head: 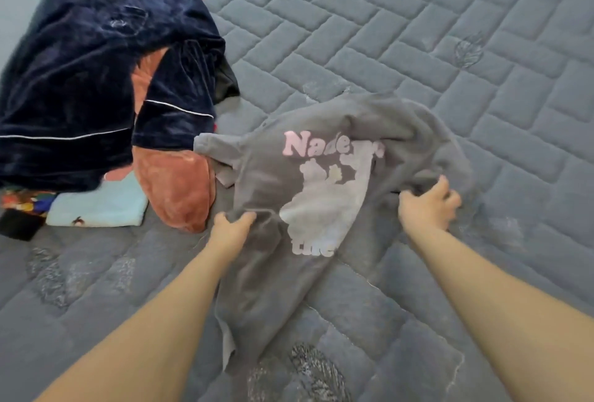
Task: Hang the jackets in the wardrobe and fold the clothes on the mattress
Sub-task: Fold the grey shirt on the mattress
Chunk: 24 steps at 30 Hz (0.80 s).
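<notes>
A grey T-shirt (308, 150) with a pale pink print and lettering lies crumpled on the grey quilted mattress (418, 31). My left hand (233, 224) pinches a fold of the shirt at its left side. My right hand (429, 205) grips bunched fabric at the shirt's right side. The shirt's lower part trails toward me between my forearms.
A heap of clothes sits at the left: a dark navy velvet garment (80, 80) with white piping over a rust-orange one (175, 189). Beneath it lie a folded light blue piece (99, 205), a multicoloured piece (22, 202) and something black (19, 224).
</notes>
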Motion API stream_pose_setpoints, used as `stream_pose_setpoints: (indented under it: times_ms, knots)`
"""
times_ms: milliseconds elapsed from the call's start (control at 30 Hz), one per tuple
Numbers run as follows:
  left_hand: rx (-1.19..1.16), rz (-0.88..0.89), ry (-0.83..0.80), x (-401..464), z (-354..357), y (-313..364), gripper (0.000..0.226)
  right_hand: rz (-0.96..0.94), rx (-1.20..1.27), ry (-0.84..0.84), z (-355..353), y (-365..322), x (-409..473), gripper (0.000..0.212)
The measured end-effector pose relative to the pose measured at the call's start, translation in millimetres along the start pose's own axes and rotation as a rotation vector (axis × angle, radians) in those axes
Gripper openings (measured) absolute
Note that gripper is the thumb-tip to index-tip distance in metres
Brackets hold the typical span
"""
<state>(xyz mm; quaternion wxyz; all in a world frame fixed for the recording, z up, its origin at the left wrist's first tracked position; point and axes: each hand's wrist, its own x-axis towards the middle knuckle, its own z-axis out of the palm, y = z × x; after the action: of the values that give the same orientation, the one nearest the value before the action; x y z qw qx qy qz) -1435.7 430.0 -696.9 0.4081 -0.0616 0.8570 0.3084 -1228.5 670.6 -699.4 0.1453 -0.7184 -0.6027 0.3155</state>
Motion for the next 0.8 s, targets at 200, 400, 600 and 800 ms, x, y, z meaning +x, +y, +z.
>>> stream_pose_setpoints:
  times_ms: [200, 400, 600, 800]
  knots:
    - [0.412, 0.12, 0.168, -30, 25, -76, 0.067, 0.276, 0.257, -0.598, 78, 70, -84, 0.029]
    - [0.607, 0.044, -0.101, -53, 24, -104, 0.027, 0.3, 0.301, -0.658, 82, 74, -95, 0.028]
    - [0.332, 0.301, -0.232, -85, 22, -61, 0.016, 0.481, 0.343, -0.609, 52, 77, -94, 0.022]
    - [0.579, -0.162, 0.008, -50, 3, -102, 0.078, 0.438, 0.308, -0.691, 45, 68, -114, 0.021]
